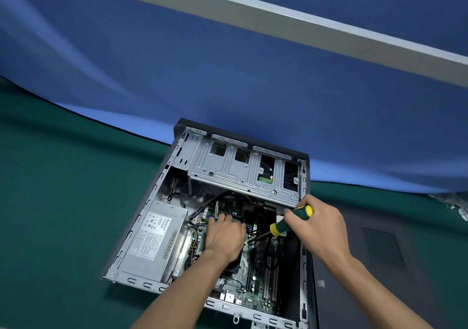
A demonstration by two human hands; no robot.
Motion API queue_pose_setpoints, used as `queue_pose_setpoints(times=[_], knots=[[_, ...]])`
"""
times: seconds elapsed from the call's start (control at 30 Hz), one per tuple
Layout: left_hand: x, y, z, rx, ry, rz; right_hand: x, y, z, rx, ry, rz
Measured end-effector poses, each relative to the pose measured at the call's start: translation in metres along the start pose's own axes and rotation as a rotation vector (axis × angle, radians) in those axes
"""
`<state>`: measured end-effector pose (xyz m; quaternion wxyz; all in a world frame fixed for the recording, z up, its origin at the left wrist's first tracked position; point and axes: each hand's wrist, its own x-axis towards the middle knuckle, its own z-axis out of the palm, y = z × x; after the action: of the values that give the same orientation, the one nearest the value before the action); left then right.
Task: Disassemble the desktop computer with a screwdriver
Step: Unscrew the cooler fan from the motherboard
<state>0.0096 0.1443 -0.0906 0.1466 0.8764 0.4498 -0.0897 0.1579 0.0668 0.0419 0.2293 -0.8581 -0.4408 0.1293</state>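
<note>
Open desktop computer point(162, 227) lying on its side on the green bench point(63, 202), motherboard point(253, 275) exposed. Left hand point(224, 239) rests inside over the board, fingers relaxed and spread forward toward the drive cage point(240, 171). Right hand point(319, 227) has its fingers curled round the green-and-yellow screwdriver point(291, 221), whose tip meets a screw just right of the left knuckles. The shaft is best held square to the screw, with steady downward pressure.

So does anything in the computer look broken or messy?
Nothing looks broken. The case is open, and its dark side panel lies on the table beside it, as expected mid-disassembly. Loose cables trail inside near the power supply.
</note>
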Motion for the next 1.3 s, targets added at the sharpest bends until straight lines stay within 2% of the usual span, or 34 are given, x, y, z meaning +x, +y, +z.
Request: queue_pose_setpoints(times=[0.3, 0.47, 0.7, 0.87, 0.97, 1.13, 1.3], knots=[[0.0, 0.001, -0.001, 0.017, -0.004, 0.003, -0.004, -0.003, 0.001, -0.056, -0.011, -0.009], [0.001, -0.002, 0.002, -0.012, 0.056, 0.017, -0.004, -0.018, -0.001, -0.278, -0.018, -0.088], [0.003, -0.001, 0.006, -0.041, 0.126, -0.016, -0.001, -0.056, -0.002, -0.449, -0.146, -0.109], [0.005, -0.001, 0.007, -0.029, 0.156, -0.015, 0.006, -0.068, -0.004, -0.401, -0.203, 0.014], [0.005, -0.001, 0.008, -0.006, 0.159, -0.021, 0.007, -0.067, -0.005, -0.381, -0.238, 0.02], [0.005, 0.003, 0.005, 0.068, 0.123, -0.024, 0.007, -0.062, -0.01, -0.224, -0.455, -0.02], [0.003, 0.003, 0.004, 0.019, 0.148, -0.036, 0.001, -0.061, -0.01, -0.346, -0.368, -0.038]])
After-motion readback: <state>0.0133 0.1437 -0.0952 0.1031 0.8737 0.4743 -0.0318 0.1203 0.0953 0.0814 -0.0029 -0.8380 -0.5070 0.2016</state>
